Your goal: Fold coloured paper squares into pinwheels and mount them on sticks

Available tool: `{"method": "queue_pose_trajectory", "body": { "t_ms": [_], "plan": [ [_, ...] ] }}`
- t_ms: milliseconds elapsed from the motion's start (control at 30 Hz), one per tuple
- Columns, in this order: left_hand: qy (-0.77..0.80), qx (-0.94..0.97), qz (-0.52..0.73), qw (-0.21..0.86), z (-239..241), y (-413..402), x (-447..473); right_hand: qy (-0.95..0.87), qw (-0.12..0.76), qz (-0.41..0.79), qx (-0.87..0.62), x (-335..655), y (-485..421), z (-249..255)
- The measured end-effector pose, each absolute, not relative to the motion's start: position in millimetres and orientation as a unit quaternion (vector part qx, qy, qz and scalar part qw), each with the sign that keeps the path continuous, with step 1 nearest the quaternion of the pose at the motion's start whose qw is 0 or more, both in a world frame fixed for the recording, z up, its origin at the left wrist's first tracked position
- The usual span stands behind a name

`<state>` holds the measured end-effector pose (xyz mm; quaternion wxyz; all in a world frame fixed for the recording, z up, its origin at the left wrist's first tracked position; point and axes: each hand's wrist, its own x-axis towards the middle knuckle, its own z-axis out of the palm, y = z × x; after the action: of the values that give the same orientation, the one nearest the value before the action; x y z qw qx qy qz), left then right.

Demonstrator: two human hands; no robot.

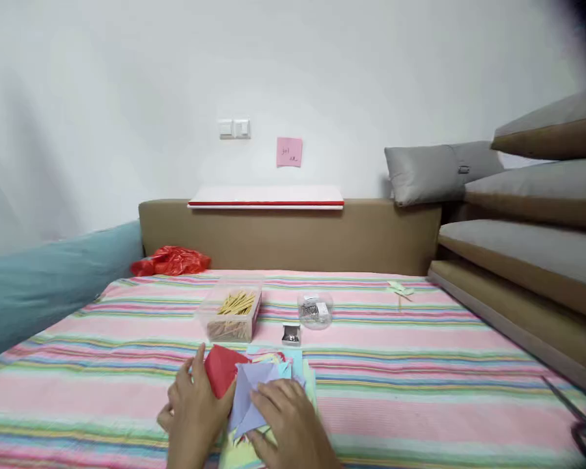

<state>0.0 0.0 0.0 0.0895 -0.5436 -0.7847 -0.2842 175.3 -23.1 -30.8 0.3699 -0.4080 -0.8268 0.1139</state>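
Observation:
My left hand (193, 397) holds a red folded paper (221, 368) between thumb and fingers. With my right hand (290, 420), thumb and fingers closed, I grip a purple folded paper (249, 387) that has creases and pointed corners. Both are over a pile of coloured paper sheets (310, 384) in blue, green and yellow, mostly covered by my hands. Just beyond it are a small open box (291, 335) of tiny metal pieces and a clear plastic box (229, 326) full of thin wooden sticks.
A round clear container (315, 311) with metal pieces sits behind the small box. Farther right lies a pale green paper piece (399, 290) with a stick. Scissors (581, 417) lie at the right edge, near stacked cushions (527, 286). A red plastic bag (173, 260) is back left.

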Motion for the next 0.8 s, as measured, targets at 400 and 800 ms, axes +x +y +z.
{"method": "queue_pose_trajectory", "body": {
  "t_ms": [400, 800],
  "plan": [
    [-0.612, -0.723, -0.314, -0.063, -32, -8, -23, -0.772, 0.392, 0.181, -0.466, 174, -25, -19],
    [-0.61, -0.737, -0.282, -0.073, -27, -10, -13, -0.755, 0.41, 0.247, -0.449, 185, -20, -15]
  ]
}}
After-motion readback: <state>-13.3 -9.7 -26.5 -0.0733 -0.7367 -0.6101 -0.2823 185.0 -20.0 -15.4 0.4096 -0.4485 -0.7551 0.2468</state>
